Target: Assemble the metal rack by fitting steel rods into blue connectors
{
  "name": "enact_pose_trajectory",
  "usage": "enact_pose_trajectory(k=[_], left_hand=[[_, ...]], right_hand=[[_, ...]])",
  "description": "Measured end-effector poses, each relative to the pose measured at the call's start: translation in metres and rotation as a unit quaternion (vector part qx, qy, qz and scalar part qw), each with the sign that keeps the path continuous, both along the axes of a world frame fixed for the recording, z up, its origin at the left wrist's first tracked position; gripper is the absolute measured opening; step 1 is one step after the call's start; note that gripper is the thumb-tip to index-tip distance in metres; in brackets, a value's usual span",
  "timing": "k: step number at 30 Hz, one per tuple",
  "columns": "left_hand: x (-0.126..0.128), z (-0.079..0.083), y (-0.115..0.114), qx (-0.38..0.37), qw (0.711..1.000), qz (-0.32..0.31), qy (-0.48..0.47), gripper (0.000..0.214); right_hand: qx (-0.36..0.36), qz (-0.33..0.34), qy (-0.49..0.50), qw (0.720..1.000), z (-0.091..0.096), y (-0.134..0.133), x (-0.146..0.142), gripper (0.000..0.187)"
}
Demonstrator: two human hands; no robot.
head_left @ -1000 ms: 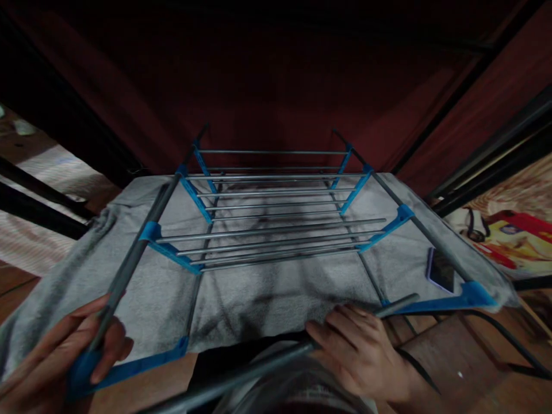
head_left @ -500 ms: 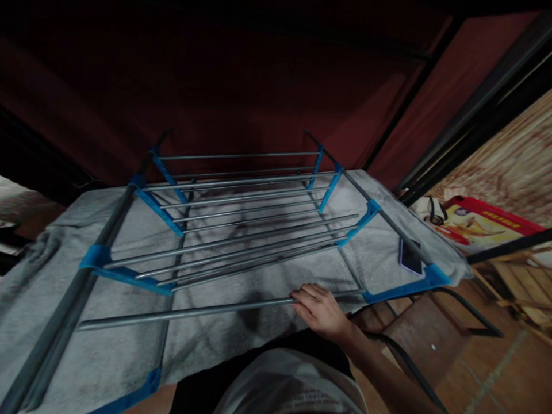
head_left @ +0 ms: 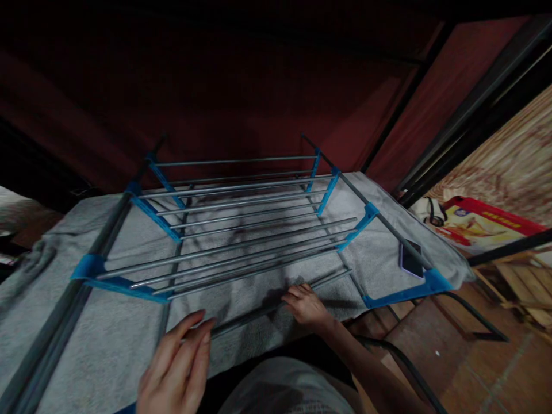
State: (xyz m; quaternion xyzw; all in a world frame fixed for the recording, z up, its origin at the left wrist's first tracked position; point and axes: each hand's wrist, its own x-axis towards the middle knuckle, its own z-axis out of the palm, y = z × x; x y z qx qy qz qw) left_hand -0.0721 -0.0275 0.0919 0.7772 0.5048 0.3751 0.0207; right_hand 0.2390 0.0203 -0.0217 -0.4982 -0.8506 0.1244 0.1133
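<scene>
My right hand (head_left: pixel 305 306) is closed round a loose grey metal rod (head_left: pixel 254 315), gripping it toward its right part. The rod slants over the grey cloth, its right end near the blue corner bracket. At the rod's left part is my left hand (head_left: pixel 176 365), fingers bent over it in a pinch; that end of the rod is hidden behind them. In front of both hands lies a rack frame of dark tubes with blue plastic brackets (head_left: pixel 150 217). Several metal bars (head_left: pixel 241 248) span between the brackets, and one near bar's right end sits free of its bracket.
Grey cloth (head_left: pixel 116 328) covers the surface under the frame. A phone (head_left: pixel 411 259) lies at the right by the side tube. Beyond it are a red and yellow box (head_left: pixel 487 221) and a chair (head_left: pixel 425 328). A dark red panel (head_left: pixel 241 109) stands behind.
My left hand has come into view from below and reached the rod. The rod has tilted, its right end rising away from the blue corner bracket. My right hand moved slightly left.
</scene>
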Motion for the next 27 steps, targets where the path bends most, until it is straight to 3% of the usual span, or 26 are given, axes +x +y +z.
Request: enact_pose_trajectory(k=[3, 6, 8, 11, 14, 17, 20, 22, 24, 25, 27], left_hand=[[0.012, -0.026, 0.017, -0.006, 0.999, -0.030, 0.039, 0.026], [0.015, -0.038, 0.026, -0.010, 0.997, -0.048, 0.055, 0.025], [0.014, -0.035, 0.029, -0.005, 0.996, -0.061, 0.060, 0.027], [0.017, -0.014, 0.036, 0.037, 0.992, -0.089, 0.077, 0.034], [0.035, 0.016, 0.051, 0.099, 0.984, -0.111, 0.099, 0.039], [0.068, 0.043, 0.075, 0.131, 0.980, -0.098, 0.113, 0.040], [0.111, 0.059, 0.103, 0.094, 0.984, -0.103, 0.112, 0.040], [0.139, 0.063, 0.121, 0.072, 0.984, -0.118, 0.113, 0.037], [0.165, 0.063, 0.137, 0.052, 0.982, -0.128, 0.126, 0.036], [0.176, 0.063, 0.144, 0.039, 0.981, -0.132, 0.135, 0.036], [0.195, 0.061, 0.153, 0.012, 0.979, -0.131, 0.158, 0.037]], right_hand=[[-0.027, -0.027, 0.025, 0.999, -0.012, 0.002, 0.003, 0.023], [-0.028, -0.046, 0.051, 0.997, -0.016, 0.002, 0.003, 0.023], [-0.016, -0.057, 0.072, 0.996, -0.014, 0.002, 0.002, 0.023], [0.016, -0.057, 0.100, 0.993, -0.001, 0.002, 0.000, 0.028], [0.058, -0.046, 0.126, 0.989, 0.038, -0.001, 0.002, 0.028], [0.117, -0.071, 0.155, 0.978, 0.106, -0.014, 0.019, 0.026], [0.209, -0.129, 0.164, 0.955, 0.184, -0.029, 0.061, 0.028], [0.285, -0.213, 0.199, 0.913, 0.222, -0.032, 0.102, 0.022], [0.331, -0.323, 0.255, 0.849, 0.239, -0.023, 0.148, 0.017], [0.315, -0.349, 0.289, 0.834, 0.239, -0.013, 0.171, 0.017], [0.185, -0.350, 0.405, 0.824, 0.226, 0.011, 0.208, 0.021]])
